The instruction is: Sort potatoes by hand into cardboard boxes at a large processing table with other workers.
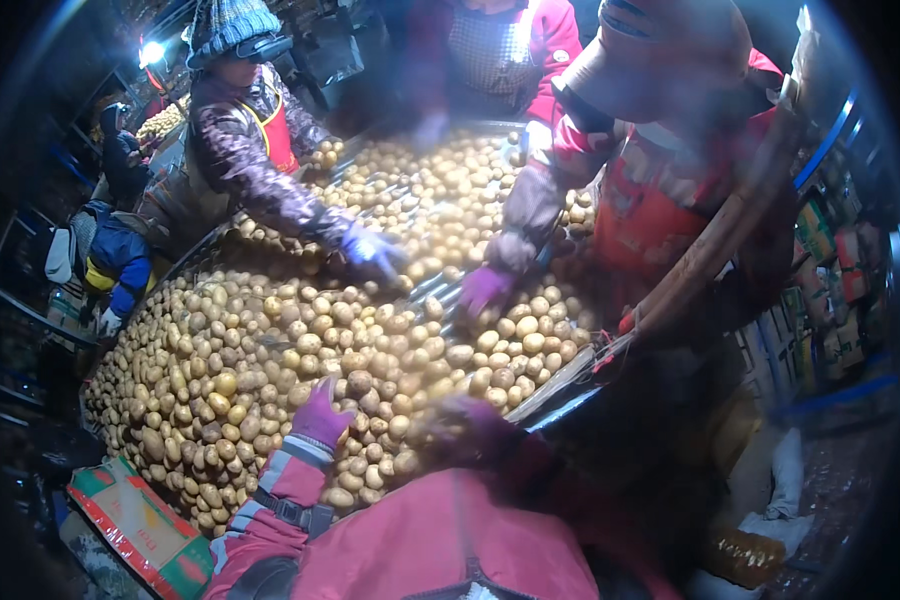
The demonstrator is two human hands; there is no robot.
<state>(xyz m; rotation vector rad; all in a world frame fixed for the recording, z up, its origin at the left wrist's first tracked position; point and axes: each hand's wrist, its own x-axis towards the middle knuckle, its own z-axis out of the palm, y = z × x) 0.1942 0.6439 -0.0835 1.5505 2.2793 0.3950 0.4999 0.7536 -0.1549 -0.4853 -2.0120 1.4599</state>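
Note:
A wide heap of potatoes [217,382] covers the sorting table before me, with metal rollers [436,289] showing through near its middle. My left hand [322,420], in a purple glove, rests on the near potatoes, thumb apart from the fingers; whether a potato is in it is unclear. To the right, my right hand [465,427], gloved too, is blurred and dark over the potatoes by the table's near edge, its fingers hard to make out.
Co-workers stand across and to the right, their gloved hands [371,249] [486,289] over the potatoes. A wooden pole [720,240] slants up at the right. A printed carton [139,525] lies at the lower left. A metal table edge [562,382] runs at the near right.

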